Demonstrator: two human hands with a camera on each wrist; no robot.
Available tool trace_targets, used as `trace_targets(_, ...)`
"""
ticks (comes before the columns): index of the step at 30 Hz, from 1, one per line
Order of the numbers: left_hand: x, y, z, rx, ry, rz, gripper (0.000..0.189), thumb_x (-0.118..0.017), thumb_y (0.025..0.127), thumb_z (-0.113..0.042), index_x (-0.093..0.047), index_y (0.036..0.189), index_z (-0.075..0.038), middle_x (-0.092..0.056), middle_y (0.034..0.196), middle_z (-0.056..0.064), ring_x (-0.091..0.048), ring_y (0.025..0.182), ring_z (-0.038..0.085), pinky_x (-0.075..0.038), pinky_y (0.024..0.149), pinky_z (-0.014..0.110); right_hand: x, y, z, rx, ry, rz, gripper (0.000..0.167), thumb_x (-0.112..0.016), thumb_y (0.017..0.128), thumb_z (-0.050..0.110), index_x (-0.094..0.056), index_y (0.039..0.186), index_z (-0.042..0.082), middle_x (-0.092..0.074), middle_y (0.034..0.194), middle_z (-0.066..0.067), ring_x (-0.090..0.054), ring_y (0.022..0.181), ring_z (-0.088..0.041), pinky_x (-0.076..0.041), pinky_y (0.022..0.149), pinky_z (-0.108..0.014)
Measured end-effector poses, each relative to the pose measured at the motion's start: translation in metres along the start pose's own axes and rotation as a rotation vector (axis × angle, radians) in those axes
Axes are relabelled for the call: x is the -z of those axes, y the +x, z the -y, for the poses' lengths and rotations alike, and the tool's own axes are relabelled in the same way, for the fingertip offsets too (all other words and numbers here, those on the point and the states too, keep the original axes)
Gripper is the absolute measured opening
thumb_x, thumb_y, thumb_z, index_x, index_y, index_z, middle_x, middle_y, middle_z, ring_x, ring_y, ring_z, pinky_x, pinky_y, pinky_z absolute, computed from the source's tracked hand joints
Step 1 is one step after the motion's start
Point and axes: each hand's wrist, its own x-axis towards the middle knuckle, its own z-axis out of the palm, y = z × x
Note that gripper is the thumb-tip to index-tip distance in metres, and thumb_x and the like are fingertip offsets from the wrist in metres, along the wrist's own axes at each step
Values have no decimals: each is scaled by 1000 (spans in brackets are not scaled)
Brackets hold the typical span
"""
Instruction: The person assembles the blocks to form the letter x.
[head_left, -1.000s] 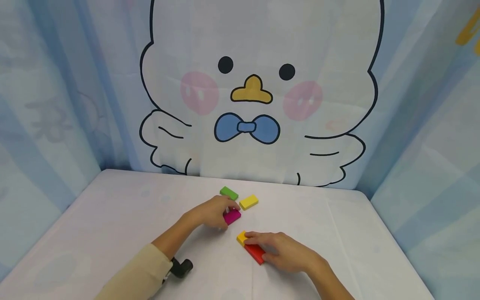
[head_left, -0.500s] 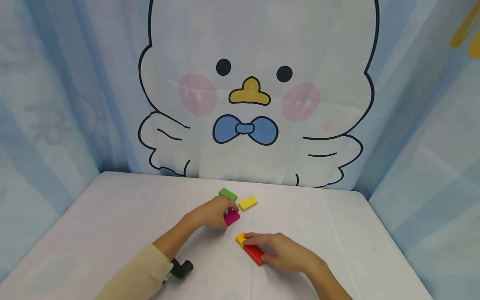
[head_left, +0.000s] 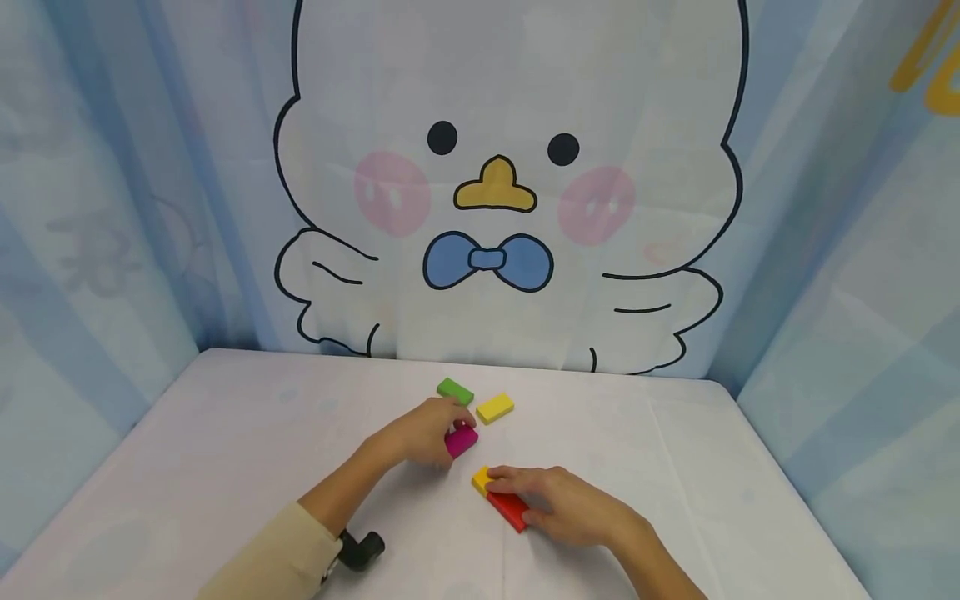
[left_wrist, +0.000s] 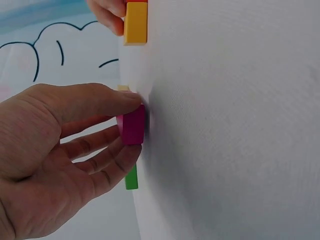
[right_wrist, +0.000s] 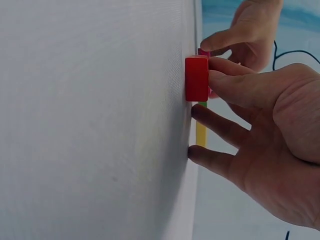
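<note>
Near the table's middle, my left hand [head_left: 426,433] pinches a magenta block [head_left: 461,441] between thumb and fingers. The left wrist view shows the magenta block [left_wrist: 133,125] close against the table surface. Nearer to me and to the right, my right hand [head_left: 570,504] holds a red block [head_left: 508,510], with its thumb at the near end. An orange-yellow block [head_left: 482,479] touches the red block's far end, and fingertips of the right hand lie over where they meet. In the right wrist view the red block [right_wrist: 196,79] shows end-on, hiding the orange-yellow one.
Beyond the left hand lie a green block [head_left: 455,391] and a yellow block [head_left: 495,408], a little apart. The white table [head_left: 660,467] ends at a hanging cloth [head_left: 495,325] with a cartoon bird. A black camera mount [head_left: 362,552] sits at the left wrist.
Both hands keep their hold on the blocks, which stay nearly where they were on the table. The head view has shifted slightly.
</note>
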Motion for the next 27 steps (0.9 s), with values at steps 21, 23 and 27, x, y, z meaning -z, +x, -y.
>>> trace_targets(21, -7, -28, -5, 14, -24, -6, 62, -92, 75, -8, -68, 132, -17, -60, 133, 10, -57, 118, 25, -63, 88, 45, -2, 4, 2, 13, -84, -19, 52, -65, 96, -1, -64, 144, 21, -52, 157, 5, -52, 142, -21, -47, 115, -45)
trace_targets(23, -7, -31, -5, 7, -25, -3, 62, -92, 75, -8, -69, 131, -16, -61, 130, 9, -57, 116, 24, -64, 87, 44, -2, 4, 2, 15, -84, -20, 52, -65, 96, -1, -64, 144, 20, -52, 157, 5, -52, 142, -20, -47, 115, -44)
trace_targets(27, -6, -37, -6, -4, -27, 17, 62, -93, 73, -8, -69, 130, -17, -63, 123, 5, -59, 111, 20, -64, 85, 42, -3, 4, 2, 21, -88, -23, 52, -66, 96, -1, -64, 144, 20, -52, 156, 6, -53, 141, -20, -47, 115, -44)
